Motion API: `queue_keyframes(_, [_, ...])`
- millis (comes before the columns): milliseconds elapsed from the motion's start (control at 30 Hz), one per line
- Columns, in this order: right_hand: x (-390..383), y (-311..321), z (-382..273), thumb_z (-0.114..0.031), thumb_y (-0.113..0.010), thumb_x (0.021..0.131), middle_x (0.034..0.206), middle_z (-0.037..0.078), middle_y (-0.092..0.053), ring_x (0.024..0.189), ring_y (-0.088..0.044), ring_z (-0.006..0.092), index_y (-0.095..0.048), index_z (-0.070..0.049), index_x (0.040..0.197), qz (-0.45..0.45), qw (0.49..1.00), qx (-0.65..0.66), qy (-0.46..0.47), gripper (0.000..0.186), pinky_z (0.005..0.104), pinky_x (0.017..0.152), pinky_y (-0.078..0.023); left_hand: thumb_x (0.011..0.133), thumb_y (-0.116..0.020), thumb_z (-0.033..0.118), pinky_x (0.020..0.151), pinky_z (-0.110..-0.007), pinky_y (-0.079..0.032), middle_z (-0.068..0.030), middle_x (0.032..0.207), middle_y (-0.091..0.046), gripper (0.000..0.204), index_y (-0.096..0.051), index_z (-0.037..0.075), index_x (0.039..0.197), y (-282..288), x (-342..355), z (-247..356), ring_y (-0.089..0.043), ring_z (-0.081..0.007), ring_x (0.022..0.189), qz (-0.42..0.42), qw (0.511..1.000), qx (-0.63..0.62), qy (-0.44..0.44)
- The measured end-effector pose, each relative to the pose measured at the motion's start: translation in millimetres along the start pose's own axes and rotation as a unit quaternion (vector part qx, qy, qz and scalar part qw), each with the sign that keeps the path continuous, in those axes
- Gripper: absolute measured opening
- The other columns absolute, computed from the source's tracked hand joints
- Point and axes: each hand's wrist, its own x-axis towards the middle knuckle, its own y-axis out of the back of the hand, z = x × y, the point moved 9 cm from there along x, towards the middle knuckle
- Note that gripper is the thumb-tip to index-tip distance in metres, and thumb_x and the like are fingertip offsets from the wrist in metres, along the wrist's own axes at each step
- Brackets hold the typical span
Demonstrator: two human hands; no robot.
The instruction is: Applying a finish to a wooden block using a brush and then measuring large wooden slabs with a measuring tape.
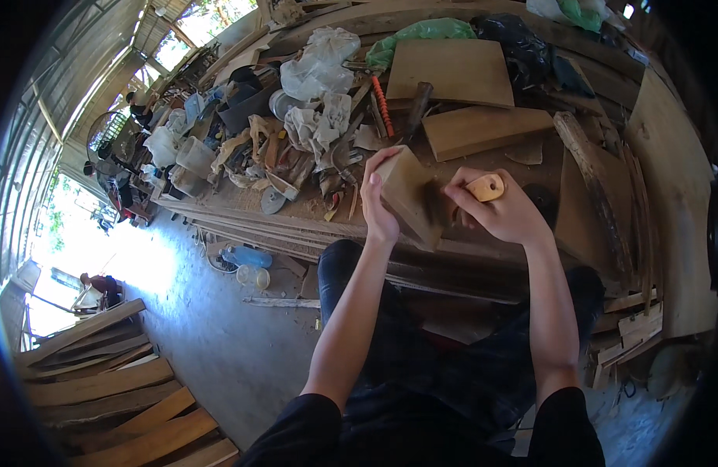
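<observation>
My left hand (380, 202) is wrapped round the left side of a pale wooden block (406, 187), which is tilted above the front edge of the bench. In my right hand (508, 210) is a paintbrush, its yellow wooden handle (486, 187) with a hole at the end sticking up from the fist. Dark bristles, or a dark smear, show against the right face of the block; my fingers partly hide that spot, and I cannot tell exactly where they touch.
The cluttered workbench (297, 214) holds a wooden board (452, 70), a thick wooden slab (487, 132), a hammer (420, 109), plastic bags (320, 62) and rags. Planks (118, 389) are stacked on the floor at lower left. A tall plywood sheet (678, 194) stands right. People are far left.
</observation>
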Motion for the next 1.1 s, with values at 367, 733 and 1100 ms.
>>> queue_keyframes(367, [-5,4,7,-0.025,-0.061,0.108,0.082,0.001,-0.069,0.073,-0.064,0.008,-0.074,-0.007,0.119,-0.073,0.961,0.266,0.027,0.026,0.0242,0.066,-0.051,0.112,-0.036,0.044,0.106,-0.033,-0.043,-0.0111,0.124,-0.067,0.054,-0.063,0.0,0.128,-29,32,-5,-0.061,-0.0198,0.116,-0.042,0.997,-0.014,0.067])
queue_keyframes(733, [-2,34,23,-0.024,-0.061,0.108,0.09,0.001,-0.07,0.077,-0.065,0.0078,-0.074,-0.008,0.113,0.047,0.98,0.193,0.016,0.022,0.0239,0.069,-0.052,0.111,-0.037,0.046,0.108,-0.035,-0.043,-0.013,0.125,-0.067,0.057,-0.063,-0.001,0.13,-32,28,-7,-0.062,-0.0202,0.115,-0.103,0.987,-0.091,0.085])
queue_keyframes(1100, [-13,5,-26,-0.018,-0.063,0.105,0.085,0.002,-0.066,0.073,-0.062,0.0096,-0.071,-0.006,0.104,-0.075,0.982,0.144,0.101,0.015,0.0255,0.065,-0.049,0.109,-0.039,0.037,0.108,-0.033,-0.042,-0.0118,0.126,-0.066,0.049,-0.06,-0.001,0.132,-29,18,12,-0.06,-0.021,0.118,-0.067,0.998,0.004,0.006])
